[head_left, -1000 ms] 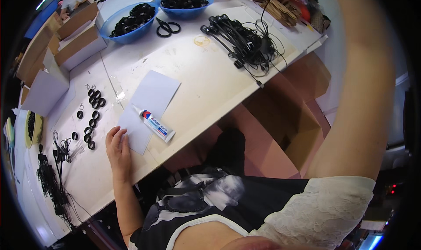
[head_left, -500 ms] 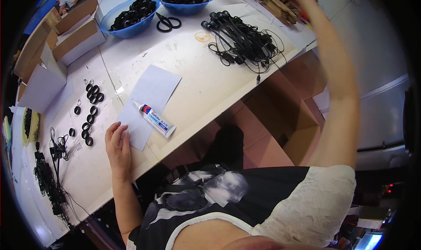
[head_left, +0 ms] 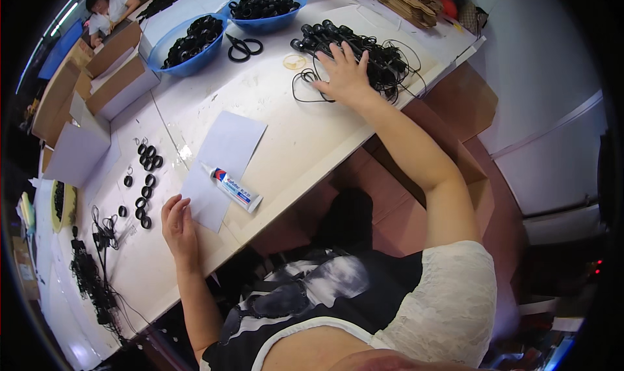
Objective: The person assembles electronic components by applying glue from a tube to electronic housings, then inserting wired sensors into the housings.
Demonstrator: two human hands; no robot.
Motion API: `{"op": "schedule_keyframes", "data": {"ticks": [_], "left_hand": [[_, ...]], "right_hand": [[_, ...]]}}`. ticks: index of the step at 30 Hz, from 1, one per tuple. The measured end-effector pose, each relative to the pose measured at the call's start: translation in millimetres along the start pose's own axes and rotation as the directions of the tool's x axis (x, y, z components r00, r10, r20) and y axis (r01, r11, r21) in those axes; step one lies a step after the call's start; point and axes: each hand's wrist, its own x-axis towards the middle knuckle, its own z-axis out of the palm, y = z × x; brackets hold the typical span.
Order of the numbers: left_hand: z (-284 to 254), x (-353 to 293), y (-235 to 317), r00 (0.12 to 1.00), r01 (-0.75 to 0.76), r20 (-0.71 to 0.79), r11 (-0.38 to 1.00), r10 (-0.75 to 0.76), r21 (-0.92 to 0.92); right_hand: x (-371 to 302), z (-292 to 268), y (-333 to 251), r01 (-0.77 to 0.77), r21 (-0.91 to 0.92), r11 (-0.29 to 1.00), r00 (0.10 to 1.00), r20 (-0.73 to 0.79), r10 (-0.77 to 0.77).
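White paper sheet (head_left: 221,166) lies near the desk (head_left: 292,143) edge, left hand (head_left: 179,228) flat on its corner, fingers released, glue tube (head_left: 233,189) beside. Farther off, right hand (head_left: 344,75) spreads open-fingered over the black cable bundle (head_left: 370,46). Advice: pinch one cable only; tangling likely.

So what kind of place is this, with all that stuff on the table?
Probably a small workshop where parts get put together by hand. Blue bowls hold black rings, the right hand rests on a pile of black cables, and a glue tube lies by the left hand.
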Motion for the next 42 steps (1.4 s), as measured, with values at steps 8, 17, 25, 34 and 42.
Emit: {"op": "schedule_keyframes", "data": {"ticks": [8,17,25,34,42], "left_hand": [[-3.1,8.6,-12.5,0.992,-0.012,-0.125,1.000,0.011,-0.007],[-2.0,-4.8,-1.1,0.995,-0.089,-0.033,0.994,0.091,0.068],[-21.9,-10.5,8.6,0.986,-0.163,0.033,0.987,0.163,0.004],[-22.2,3.1,4.2,0.998,-0.052,-0.034,0.997,0.054,0.053],[-39.3,15.2,-2.1,0.993,-0.117,0.028,0.992,0.118,-0.037]], "right_hand": [[26.3,65.1,60.6,-0.113,-0.060,0.992,0.993,-0.047,0.110],[73.8,37.3,78.5,0.093,0.109,0.990,0.989,-0.122,-0.079],[130.2,-64.9,-138.6,0.455,0.741,0.494,0.813,-0.119,-0.570],[192.1,-111.5,-356.2,0.696,0.705,0.137,0.541,-0.390,-0.745],[220.2,-129.7,-492.4,0.919,0.390,0.061,0.320,-0.643,-0.695]]}}
